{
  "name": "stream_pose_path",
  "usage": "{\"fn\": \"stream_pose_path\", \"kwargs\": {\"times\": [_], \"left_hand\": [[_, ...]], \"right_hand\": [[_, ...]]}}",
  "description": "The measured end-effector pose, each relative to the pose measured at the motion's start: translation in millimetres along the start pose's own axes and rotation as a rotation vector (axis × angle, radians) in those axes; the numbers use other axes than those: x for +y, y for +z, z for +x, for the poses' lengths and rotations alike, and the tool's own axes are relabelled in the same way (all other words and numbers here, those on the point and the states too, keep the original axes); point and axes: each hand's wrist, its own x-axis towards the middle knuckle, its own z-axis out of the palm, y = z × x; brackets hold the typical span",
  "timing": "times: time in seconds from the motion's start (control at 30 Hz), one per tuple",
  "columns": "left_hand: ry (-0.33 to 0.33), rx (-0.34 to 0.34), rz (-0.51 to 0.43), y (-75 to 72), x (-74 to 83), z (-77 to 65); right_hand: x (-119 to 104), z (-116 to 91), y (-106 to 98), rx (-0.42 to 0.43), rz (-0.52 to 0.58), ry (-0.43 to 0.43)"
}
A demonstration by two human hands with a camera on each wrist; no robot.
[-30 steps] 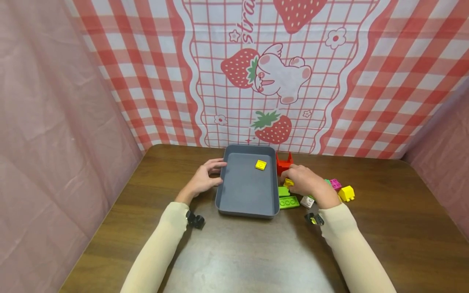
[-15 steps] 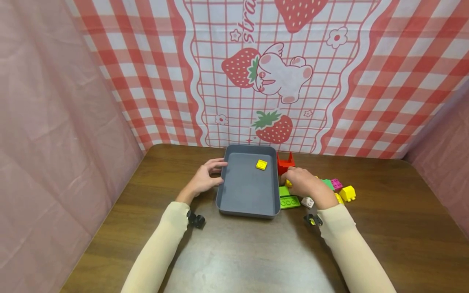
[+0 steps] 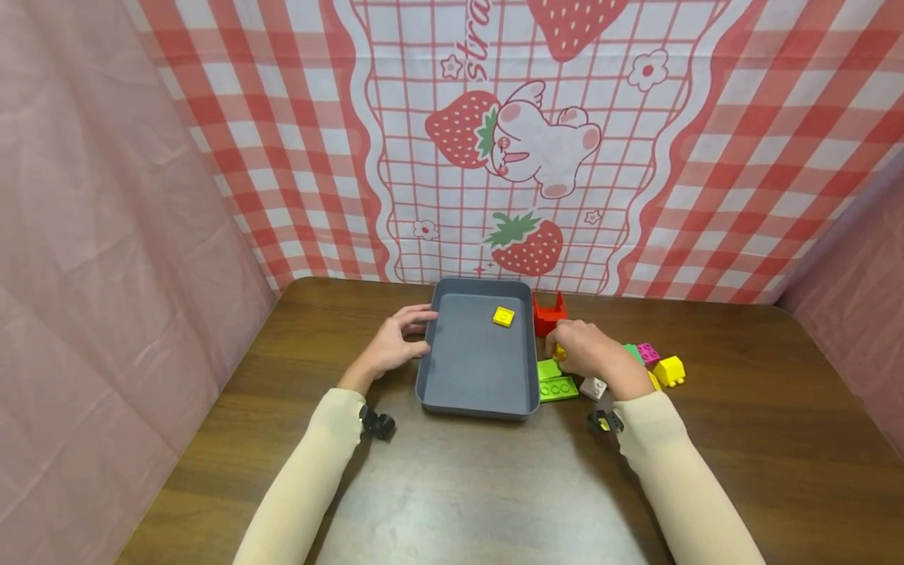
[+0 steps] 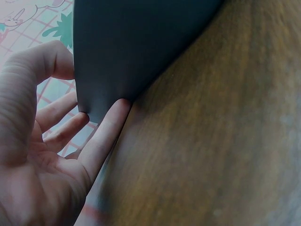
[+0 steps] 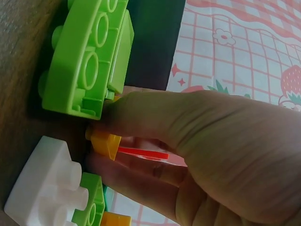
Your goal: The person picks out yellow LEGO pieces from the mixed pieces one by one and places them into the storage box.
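I pinch a yellow block (image 5: 106,144) in my right hand (image 3: 583,348) just outside the gray tray (image 3: 473,373) at three o'clock; my left hand (image 3: 391,344), fingers loosely spread, touches its nine-o'clock wall. A yellow tile (image 3: 504,316) lies inside at one o'clock.

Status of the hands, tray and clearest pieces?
Grey rectangular tray: open side up, one piece inside.
Flat square yellow piece: inside tray.
Left hand: touching tray's wall.
Right hand: pinching small yellow brick.
Long lime-green plastic brick: hollow side up.
Red plastic piece: prongs up.
White plastic brick: studs showing.
Magenta studded brick: outside tray.
Yellow sloped brick: outside tray.
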Motion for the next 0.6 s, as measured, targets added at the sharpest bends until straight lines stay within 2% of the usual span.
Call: {"fn": "stream_pose_path", "kwargs": {"times": [0.3, 0.6], "left_hand": [[0.002, 0.001, 0.01, 0.1, 1.3, 0.0], [0.001, 0.0, 0.03, 0.6, 1.5, -0.5]], "right_hand": [[-0.2, 0.0, 0.3, 0.001, -0.025, -0.028], [-2.5, 0.9, 0.1, -0.016, -0.013, 0.001]]}}
